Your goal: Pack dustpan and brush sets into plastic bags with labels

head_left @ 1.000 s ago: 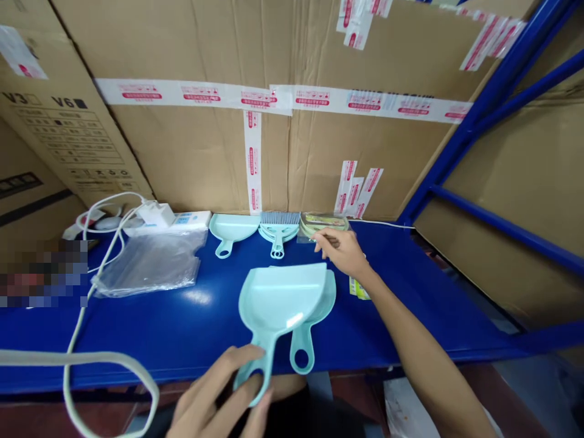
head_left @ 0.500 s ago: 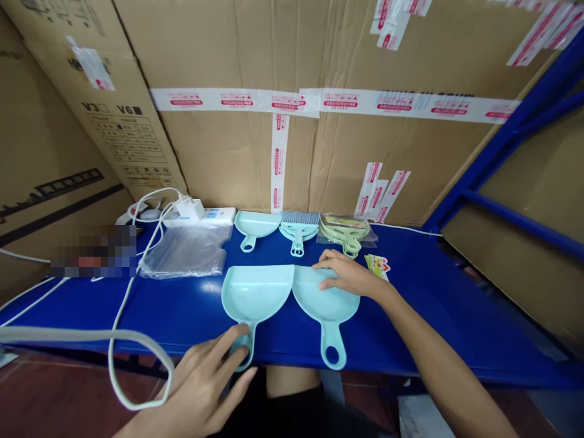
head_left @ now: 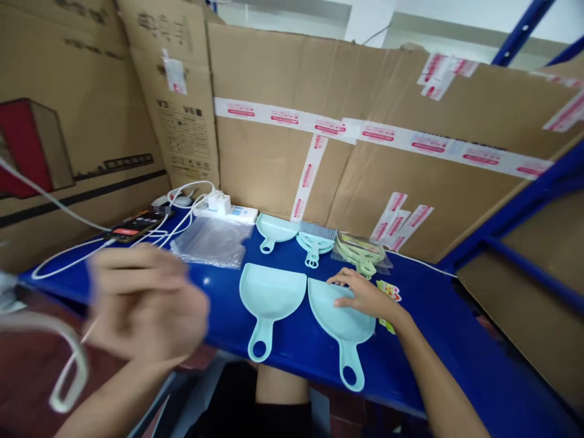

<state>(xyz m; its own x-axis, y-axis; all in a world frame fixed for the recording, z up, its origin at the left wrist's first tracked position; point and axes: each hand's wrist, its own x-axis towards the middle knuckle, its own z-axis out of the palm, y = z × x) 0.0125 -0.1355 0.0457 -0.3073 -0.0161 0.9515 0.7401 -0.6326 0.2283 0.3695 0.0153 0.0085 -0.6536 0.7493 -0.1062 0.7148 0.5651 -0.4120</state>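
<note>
Two mint-green dustpans lie side by side near the table's front edge, handles toward me: a left dustpan (head_left: pixel 274 291) and a right dustpan (head_left: pixel 340 316). My right hand (head_left: pixel 365 298) grips the far right edge of the right dustpan, thumb inside the pan and fingers along the edge. My left hand (head_left: pixel 148 304) is raised at the left, away from both dustpans. Motion blur hides its fingers. Behind stand another mint dustpan (head_left: pixel 276 228), a mint dustpan set with a grey-bristled brush (head_left: pixel 314 242), and a bagged green set (head_left: pixel 360 250).
Clear plastic bags (head_left: pixel 210 240) lie at back left, beside a white power strip (head_left: pixel 246 214) with cables. A phone (head_left: pixel 139 225) lies farther left. Colourful cards (head_left: pixel 389 291) are by my right wrist. Cardboard walls (head_left: pixel 274 164) stand behind the blue table (head_left: pixel 301 347). A white cable loop (head_left: pixel 77 365) hangs at lower left.
My left hand has left the left dustpan's handle and moved up and left. My right hand stays at the right dustpan. A narrow gap now separates the dustpans. The camera view has turned and tilted.
</note>
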